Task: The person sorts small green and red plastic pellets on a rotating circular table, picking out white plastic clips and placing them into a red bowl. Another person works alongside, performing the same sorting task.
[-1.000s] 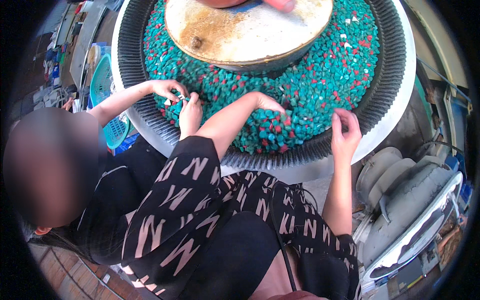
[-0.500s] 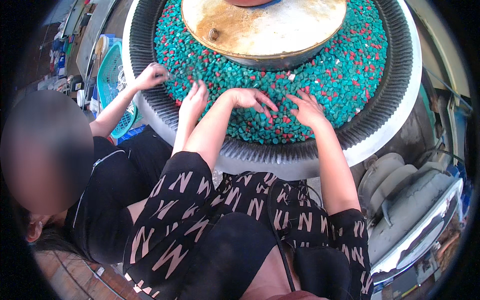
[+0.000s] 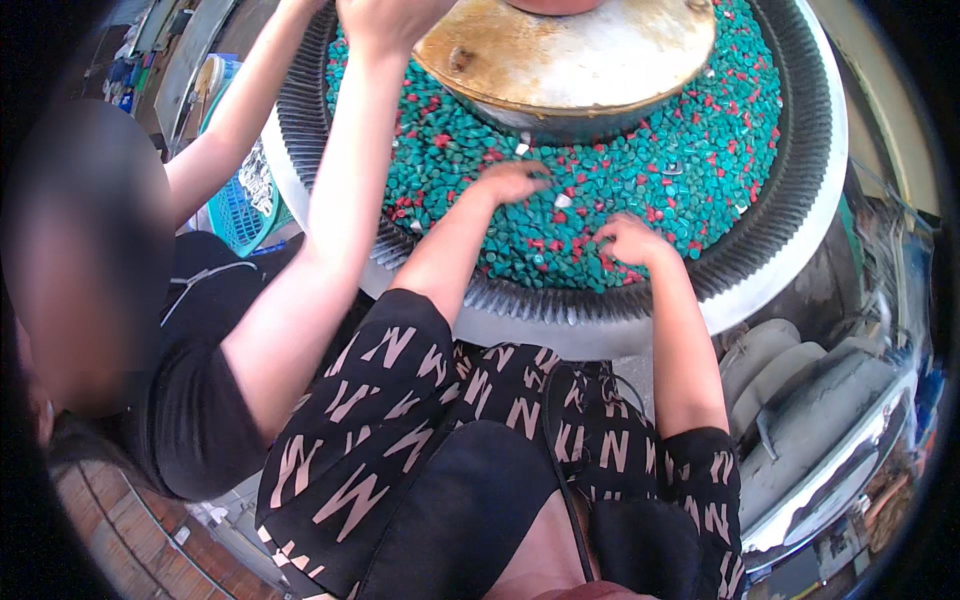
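Note:
A heap of small teal-green chips [image 3: 655, 185], with red and a few white ones mixed in, fills a round ribbed tub [image 3: 470, 300]. My left hand [image 3: 512, 183] lies low over the chips near the central hub, its fingers stretched to the right, apart and slightly blurred; nothing shows in them. To its right, closer to the front rim, my right hand [image 3: 634, 240] touches the heap, with bent fingers apart and their tips among green and red chips. A white chip [image 3: 563, 201] lies between my hands.
A stained, pale-topped hub [image 3: 570, 50] rises in the tub's middle. On my left a co-worker's arms [image 3: 350, 170] reach up over the rim, hands partly out of view. A teal basket [image 3: 238, 215] stands behind them; grey metal drum-like parts [image 3: 820, 410] stand at my right.
The co-worker's hands have lifted from the chips toward the upper edge. My left hand has moved slightly farther in; my right hand has come slightly nearer, its fingers more bent.

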